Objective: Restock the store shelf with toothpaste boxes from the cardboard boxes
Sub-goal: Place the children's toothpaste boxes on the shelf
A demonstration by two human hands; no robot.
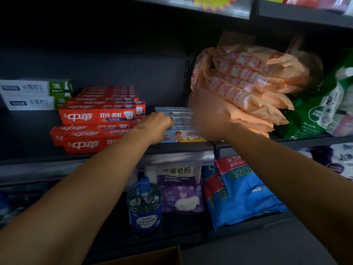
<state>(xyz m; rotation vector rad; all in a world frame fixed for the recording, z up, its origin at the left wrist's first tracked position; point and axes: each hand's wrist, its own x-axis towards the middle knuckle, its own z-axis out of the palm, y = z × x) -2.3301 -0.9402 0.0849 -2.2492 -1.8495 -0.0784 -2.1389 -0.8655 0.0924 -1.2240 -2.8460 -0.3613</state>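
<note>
Head view: your left hand (155, 122) is curled against the left end of the light-blue toothpaste boxes (176, 123), gripping the stack on the shelf (28, 142). At least five blue boxes are stacked there. Your right hand (207, 119) is blurred at the stack's right end; I cannot tell its grip. Red toothpaste boxes (99, 115) lie just left, count unclear. Two white-green boxes (34, 94) sit far left. One cardboard box (152, 257) shows below.

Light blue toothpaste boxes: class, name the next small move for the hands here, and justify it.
Probably nudge the light blue toothpaste boxes square against the red toothpaste boxes: both the left hand and the blurred right hand rest on that stack, which looks slightly uneven.
</note>
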